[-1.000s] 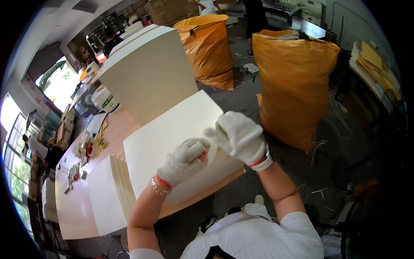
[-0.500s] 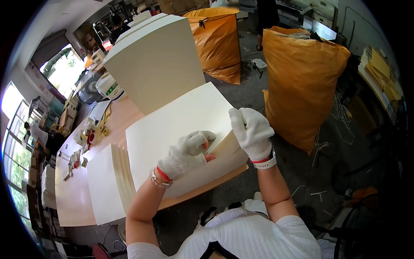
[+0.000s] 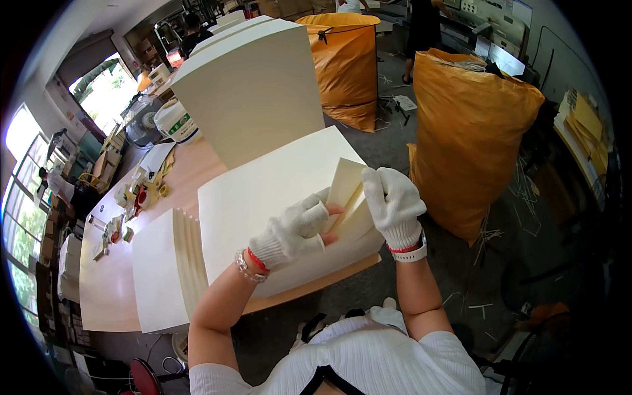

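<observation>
A stack of large white sheets (image 3: 276,164) lies on the table before me, its near right corner bent up into a raised flap (image 3: 345,181). My right hand (image 3: 394,201), in a white knitted glove, is closed on that corner. Against the flap's lower left side rests my left hand (image 3: 293,230); its glove leaves the thumb and a fingertip bare. Those two are apart and touch the sheets, with the other fingers loosely bent. Left of this stack is a lower pile of white sheets (image 3: 158,276) with a stepped edge.
Behind stands a tall white stack (image 3: 257,85). Tape rolls (image 3: 143,196) and small items lie on the table (image 3: 108,289) at left, near a white tub (image 3: 176,122) and a fan (image 3: 141,122). Two orange sacks (image 3: 471,145) (image 3: 345,66) stand on the floor. Other people are farther back.
The bent corner now shows as a larger, raised flap between my hands. My left hand has shifted slightly right; my right hand keeps its grip. The whole view has shifted a little.
</observation>
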The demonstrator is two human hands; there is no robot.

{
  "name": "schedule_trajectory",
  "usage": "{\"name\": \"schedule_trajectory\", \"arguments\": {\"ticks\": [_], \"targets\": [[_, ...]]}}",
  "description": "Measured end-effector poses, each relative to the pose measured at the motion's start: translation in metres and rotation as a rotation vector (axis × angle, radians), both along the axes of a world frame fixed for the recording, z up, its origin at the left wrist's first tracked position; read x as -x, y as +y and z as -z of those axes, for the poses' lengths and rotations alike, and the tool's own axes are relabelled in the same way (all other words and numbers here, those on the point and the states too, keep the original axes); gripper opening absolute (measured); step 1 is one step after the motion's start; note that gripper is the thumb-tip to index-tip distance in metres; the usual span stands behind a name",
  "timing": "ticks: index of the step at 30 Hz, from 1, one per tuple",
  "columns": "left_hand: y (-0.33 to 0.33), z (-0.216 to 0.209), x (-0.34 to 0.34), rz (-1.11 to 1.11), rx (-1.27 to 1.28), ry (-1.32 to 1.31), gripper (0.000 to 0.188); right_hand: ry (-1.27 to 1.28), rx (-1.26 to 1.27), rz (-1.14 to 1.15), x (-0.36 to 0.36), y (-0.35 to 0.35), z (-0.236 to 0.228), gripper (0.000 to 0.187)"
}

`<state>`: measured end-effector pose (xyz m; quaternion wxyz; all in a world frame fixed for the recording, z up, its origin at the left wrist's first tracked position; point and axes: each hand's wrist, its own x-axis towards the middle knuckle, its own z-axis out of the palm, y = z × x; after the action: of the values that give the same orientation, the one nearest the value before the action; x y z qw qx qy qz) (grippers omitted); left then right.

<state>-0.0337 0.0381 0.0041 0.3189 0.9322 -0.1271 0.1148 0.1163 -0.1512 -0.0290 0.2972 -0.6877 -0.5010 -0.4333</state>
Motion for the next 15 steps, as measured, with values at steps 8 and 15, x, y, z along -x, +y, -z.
{"name": "schedule_trajectory", "arguments": {"ticks": [8, 15], "targets": [[0.003, 0.002, 0.0, -0.046, -0.022, 0.055, 0.045, 0.068, -0.081, -0.083, -0.002, 0.001, 0.004, 0.029], [0.002, -0.004, -0.002, 0.008, -0.054, 0.075, 0.043, 0.047, -0.054, -0.06, 0.003, 0.003, -0.001, 0.029]]}}
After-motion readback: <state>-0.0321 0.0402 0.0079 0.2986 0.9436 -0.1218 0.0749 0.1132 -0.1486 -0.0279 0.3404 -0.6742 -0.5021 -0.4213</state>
